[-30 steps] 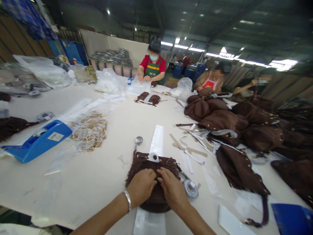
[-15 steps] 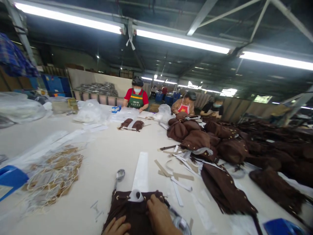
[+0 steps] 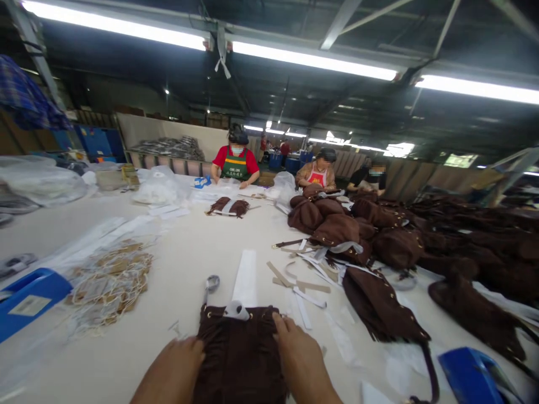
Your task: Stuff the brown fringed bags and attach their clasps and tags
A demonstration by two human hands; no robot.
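Note:
A dark brown fringed bag [image 3: 240, 356] with metal eyelets along its top edge lies on the table in front of me. My left hand [image 3: 179, 362] grips its left side, fingers curled in at the edge and partly hidden. On the opposite side, my right hand [image 3: 298, 350] is closed on the upper right edge, fingertips on the fabric. A wrapped grey-white piece [image 3: 236, 310] sits at the middle of the top edge. From the bag's upper left corner runs a strap with a wrapped loop [image 3: 213, 282]. Beyond the bag, a white strip [image 3: 245, 275] lies flat.
Brown bags [image 3: 398, 247] are heaped at the right; one fringed bag [image 3: 379, 300] lies nearer. Tags with strings [image 3: 113, 278] and a blue holder [image 3: 36, 303] are at left, another blue object [image 3: 475, 376] lower right. Paper scraps [image 3: 298, 286] lie between. Several co-workers [image 3: 236, 160] work opposite.
My left hand has moved from the bag's front to its left side. My right hand has shifted from the top to the right edge. The bag looks straighter and flatter.

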